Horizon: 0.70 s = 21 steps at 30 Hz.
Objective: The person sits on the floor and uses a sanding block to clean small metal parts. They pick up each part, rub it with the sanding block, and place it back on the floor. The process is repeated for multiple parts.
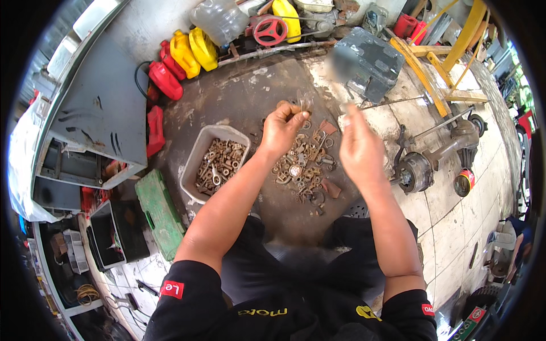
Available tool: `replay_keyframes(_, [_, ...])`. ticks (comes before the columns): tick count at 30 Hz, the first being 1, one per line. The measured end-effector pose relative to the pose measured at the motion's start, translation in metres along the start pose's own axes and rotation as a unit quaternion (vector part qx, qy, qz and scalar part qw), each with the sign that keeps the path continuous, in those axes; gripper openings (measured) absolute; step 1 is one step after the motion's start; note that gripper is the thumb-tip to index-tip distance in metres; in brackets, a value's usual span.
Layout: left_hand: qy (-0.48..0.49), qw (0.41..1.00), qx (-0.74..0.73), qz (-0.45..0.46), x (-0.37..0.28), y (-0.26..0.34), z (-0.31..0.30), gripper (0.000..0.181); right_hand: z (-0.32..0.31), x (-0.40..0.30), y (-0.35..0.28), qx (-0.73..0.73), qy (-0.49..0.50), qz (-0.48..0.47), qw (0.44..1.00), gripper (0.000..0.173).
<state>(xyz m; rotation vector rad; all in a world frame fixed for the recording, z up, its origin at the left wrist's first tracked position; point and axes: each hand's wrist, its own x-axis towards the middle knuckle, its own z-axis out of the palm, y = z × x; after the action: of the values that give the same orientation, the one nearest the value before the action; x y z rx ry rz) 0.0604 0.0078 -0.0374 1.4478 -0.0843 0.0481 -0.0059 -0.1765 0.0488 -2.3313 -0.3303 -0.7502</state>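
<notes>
My left hand [279, 131] pinches a small part [305, 102] between thumb and fingers; it is blurred, so I cannot tell its exact kind. To the right, my right hand [360, 147] is raised with its fingers close together. Motion blur hides whether anything sits at its fingertips. Below and between the hands, a loose pile of rusty nuts, washers, bolts and clips [298, 160] is spread on the dark floor sheet [239, 93]. Left of the pile stands a grey plastic bin [186, 179] holding many rusty bolts and nuts [222, 164], with a ring-ended metal piece [216, 175] on top.
A green plastic case [160, 213] lies left of the bin. Red [165, 81] and yellow jugs [184, 53] line the wall. A black box [371, 59] stands ahead, near a yellow frame [422, 76]. An axle assembly [448, 149] rests on the tiles at right.
</notes>
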Motion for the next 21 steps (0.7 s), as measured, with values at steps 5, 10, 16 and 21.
replay_keyframes(5, [0.008,1.000,-0.018,-0.009,-0.005,0.005,-0.003,0.007,0.000,-0.003,-0.001,0.017,-0.075,0.041,0.996,0.055])
replay_keyframes(10, [0.005,1.000,0.018,0.004,-0.003,0.007,-0.001,0.008,-0.010,0.004,-0.008,0.006,-0.037,-0.026,0.999,0.059])
replay_keyframes(16, [0.003,1.000,0.000,-0.027,-0.009,0.012,0.002,0.009,0.003,-0.004,0.000,-0.159,-0.255,0.001,0.954,0.061])
replay_keyframes(21, [-0.014,1.000,0.001,0.013,-0.010,0.013,0.002,0.009,-0.003,0.005,-0.006,0.042,0.045,-0.067,0.996,0.059])
